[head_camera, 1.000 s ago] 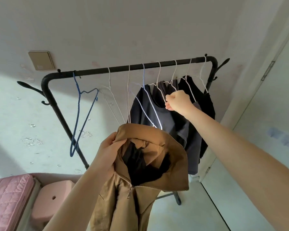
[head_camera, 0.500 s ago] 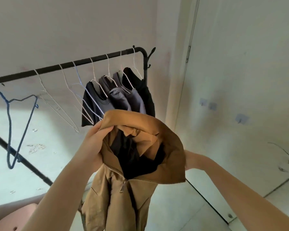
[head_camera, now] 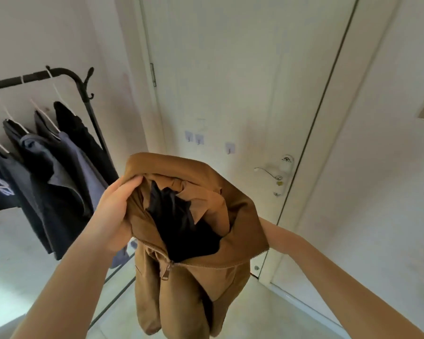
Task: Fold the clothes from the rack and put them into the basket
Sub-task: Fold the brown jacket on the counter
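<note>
**Brown jacket off the rack, held up, not yet folded**

Left hand (head_camera: 115,206) grips the brown jacket (head_camera: 196,243) at the collar/hood edge, fingers curled round the fabric w/ thumb tucked inside. Jacket hangs in mid-air between both arms, front zip partly done up, black lining showing in the open neck. Right hand is hidden behind the jacket's far shoulder; only the forearm shows, so can't tell if it's gripping or just supporting.

Rack (head_camera: 66,74) stands at left w/ dark clothes (head_camera: 59,172) on hangers, well apart from the jacket. Basket not in view.

Handling, my read: soft, limp, prob. mid-weight, bulky w/ lining; it'll sag and bunch. Zip is the only hard part. Best hold looks like both shoulder seams, so it drops flat for folding.
</note>
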The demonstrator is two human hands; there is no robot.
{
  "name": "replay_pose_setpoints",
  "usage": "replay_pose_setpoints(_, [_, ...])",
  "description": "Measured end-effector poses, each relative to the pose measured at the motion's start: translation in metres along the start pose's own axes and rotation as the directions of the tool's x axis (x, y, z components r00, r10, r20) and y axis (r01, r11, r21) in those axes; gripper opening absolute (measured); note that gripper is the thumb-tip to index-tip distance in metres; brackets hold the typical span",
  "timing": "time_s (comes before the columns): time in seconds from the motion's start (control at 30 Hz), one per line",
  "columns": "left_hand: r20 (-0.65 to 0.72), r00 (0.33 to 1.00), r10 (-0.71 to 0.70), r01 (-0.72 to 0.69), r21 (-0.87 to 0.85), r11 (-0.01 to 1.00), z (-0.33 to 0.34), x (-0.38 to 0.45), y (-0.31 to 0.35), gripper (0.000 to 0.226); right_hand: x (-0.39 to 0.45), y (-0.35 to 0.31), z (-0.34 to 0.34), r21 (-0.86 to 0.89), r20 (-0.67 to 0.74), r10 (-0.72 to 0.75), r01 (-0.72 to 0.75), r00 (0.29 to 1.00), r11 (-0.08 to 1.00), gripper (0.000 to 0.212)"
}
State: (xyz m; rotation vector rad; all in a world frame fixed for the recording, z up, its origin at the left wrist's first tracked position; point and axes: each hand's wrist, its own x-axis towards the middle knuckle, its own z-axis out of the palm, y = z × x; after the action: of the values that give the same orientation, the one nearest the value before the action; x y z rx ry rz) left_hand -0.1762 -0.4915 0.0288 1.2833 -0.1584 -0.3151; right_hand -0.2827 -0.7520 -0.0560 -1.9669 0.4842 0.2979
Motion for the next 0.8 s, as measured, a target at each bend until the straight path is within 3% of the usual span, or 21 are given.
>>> replay_pose_setpoints(0.17, [0.085,0.995,-0.052,0.057,-0.054,0.997,0.071,-0.006,-0.033,0.035,-0.079,0.04,-0.054,0.087,-0.194,-0.13,0.149,0.972,0.985,0.017])
replay_pose_setpoints(0.23, [0.168,0.985,-0.046,0.055,-0.05,0.997,0.104,-0.008,-0.046,0.03,-0.11,0.05,-0.077,0.126,-0.301,-0.149,0.194,0.942,0.973,0.033])
replay_pose_setpoints(0.4, [0.396,0.918,0.012,-0.034,0.049,0.998,0.182,-0.005,-0.074,0.028,-0.177,0.068,-0.122,0.134,-0.594,-0.154,0.286,0.79,0.949,0.021])
replay_pose_setpoints(0.47, [0.502,0.865,0.007,-0.077,0.119,0.99,0.217,-0.003,-0.086,0.028,-0.204,0.081,-0.142,0.133,-0.716,-0.114,0.295,0.689,0.946,0.025])
replay_pose_setpoints(0.57, [0.632,0.774,-0.04,-0.164,0.261,0.951,0.261,-0.003,-0.103,0.048,-0.239,0.093,-0.165,0.117,-0.812,-0.065,0.271,0.58,0.955,0.039])
replay_pose_setpoints(0.73, [0.894,0.425,-0.142,-0.294,0.285,0.912,0.328,0.001,-0.134,0.049,-0.292,0.109,-0.195,0.077,-0.901,-0.025,0.215,0.433,0.974,0.028])
replay_pose_setpoints(0.8, [0.917,0.379,-0.125,-0.396,0.283,0.874,0.357,0.001,-0.151,0.051,-0.312,0.111,-0.207,0.074,-0.929,-0.007,0.204,0.37,0.976,0.025])
